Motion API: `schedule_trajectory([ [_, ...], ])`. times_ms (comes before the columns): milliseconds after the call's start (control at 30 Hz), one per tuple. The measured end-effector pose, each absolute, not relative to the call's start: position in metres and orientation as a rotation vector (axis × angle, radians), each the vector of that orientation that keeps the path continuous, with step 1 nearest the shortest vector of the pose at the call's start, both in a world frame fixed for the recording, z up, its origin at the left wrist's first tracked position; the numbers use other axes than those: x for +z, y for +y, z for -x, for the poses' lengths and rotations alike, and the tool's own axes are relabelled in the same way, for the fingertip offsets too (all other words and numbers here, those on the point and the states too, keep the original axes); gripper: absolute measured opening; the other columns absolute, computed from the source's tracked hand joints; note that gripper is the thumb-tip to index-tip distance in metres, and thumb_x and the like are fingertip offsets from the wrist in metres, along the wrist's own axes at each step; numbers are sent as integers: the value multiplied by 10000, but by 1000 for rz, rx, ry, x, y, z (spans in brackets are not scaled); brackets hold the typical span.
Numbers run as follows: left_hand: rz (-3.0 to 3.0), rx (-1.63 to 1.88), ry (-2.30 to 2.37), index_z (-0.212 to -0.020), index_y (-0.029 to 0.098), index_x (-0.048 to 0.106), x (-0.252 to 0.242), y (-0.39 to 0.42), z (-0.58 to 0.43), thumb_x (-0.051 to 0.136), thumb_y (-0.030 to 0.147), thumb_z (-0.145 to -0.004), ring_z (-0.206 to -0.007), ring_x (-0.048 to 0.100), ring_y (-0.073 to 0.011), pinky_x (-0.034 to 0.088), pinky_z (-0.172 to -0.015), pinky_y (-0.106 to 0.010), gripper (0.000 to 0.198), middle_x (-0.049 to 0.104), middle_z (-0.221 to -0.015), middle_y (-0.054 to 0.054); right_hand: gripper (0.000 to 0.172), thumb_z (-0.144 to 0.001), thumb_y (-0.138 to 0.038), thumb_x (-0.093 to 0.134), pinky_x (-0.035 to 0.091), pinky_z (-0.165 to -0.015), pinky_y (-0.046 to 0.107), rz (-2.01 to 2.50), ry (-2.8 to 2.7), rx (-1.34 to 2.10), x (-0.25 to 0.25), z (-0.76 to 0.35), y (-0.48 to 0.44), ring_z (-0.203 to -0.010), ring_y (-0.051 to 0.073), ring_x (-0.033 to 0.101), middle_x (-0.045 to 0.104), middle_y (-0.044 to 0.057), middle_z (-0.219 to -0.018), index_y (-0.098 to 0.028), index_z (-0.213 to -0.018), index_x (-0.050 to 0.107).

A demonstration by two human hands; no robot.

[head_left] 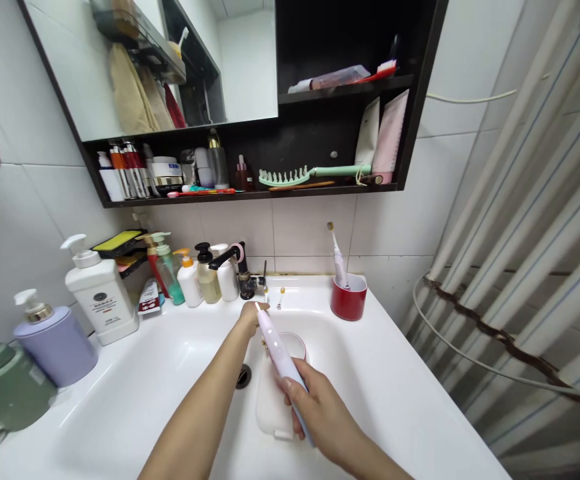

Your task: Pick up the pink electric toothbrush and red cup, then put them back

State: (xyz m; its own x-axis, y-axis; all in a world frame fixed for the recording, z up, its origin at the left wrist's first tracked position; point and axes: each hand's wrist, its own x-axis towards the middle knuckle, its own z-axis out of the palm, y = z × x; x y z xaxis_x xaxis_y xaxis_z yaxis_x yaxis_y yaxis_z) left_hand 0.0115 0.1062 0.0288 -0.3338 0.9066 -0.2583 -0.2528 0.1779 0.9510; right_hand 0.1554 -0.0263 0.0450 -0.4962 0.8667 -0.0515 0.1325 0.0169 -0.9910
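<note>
In my right hand (315, 407) is an electric toothbrush handle (283, 357), pale pink fading to blue, tilted up to the left. Its tip is a bare thin shaft with no brush head on it. My left hand (251, 319) reaches to the back rim of the sink, by the base of the black faucet (243, 267). The handle's top hides part of this hand, so its grip does not show. Just right of it, a small brush head (281, 298) lies on the ledge. Below the handle, a white case (270, 407) and a round cup (295, 345) sit in the basin.
A red cup (349, 307) holding another electric toothbrush (340, 263) stands on the right rim. Several pump bottles (103, 300) line the left and back. Overhead juts a dark cabinet (250, 197) with a mirror. A striped curtain (535, 267) hangs at right.
</note>
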Motion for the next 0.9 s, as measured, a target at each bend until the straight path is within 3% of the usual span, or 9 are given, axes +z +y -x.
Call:
schedule_trajectory([
  [100, -615, 1403, 1283, -568, 123, 470, 40, 71, -4, 500, 132, -619, -424, 495, -97, 423, -474, -239, 60, 491, -457, 6, 218, -714, -357, 339, 332, -366, 183, 1053, -1702, 1548, 43, -153, -27, -335, 28, 386, 401, -44, -591, -158, -781, 401],
  [300, -360, 1535, 976, -641, 115, 441, 58, 22, 8, 455, 138, -681, -477, 540, -101, 444, -478, -203, 48, 543, -543, -38, 190, -707, -345, 340, 308, -364, 181, 1077, -1749, 1617, 37, -147, -34, -345, 36, 393, 418, -47, -564, -162, -725, 387],
  [900, -446, 1585, 945, -637, 118, 426, 53, 24, 4, 463, 149, -682, -491, 540, -103, 450, -485, -214, 66, 538, -547, -33, 209, -703, -368, 353, 285, -343, 174, 1077, -1579, 1803, 42, -141, -36, -327, 31, 384, 401, -61, -525, -160, -684, 362],
])
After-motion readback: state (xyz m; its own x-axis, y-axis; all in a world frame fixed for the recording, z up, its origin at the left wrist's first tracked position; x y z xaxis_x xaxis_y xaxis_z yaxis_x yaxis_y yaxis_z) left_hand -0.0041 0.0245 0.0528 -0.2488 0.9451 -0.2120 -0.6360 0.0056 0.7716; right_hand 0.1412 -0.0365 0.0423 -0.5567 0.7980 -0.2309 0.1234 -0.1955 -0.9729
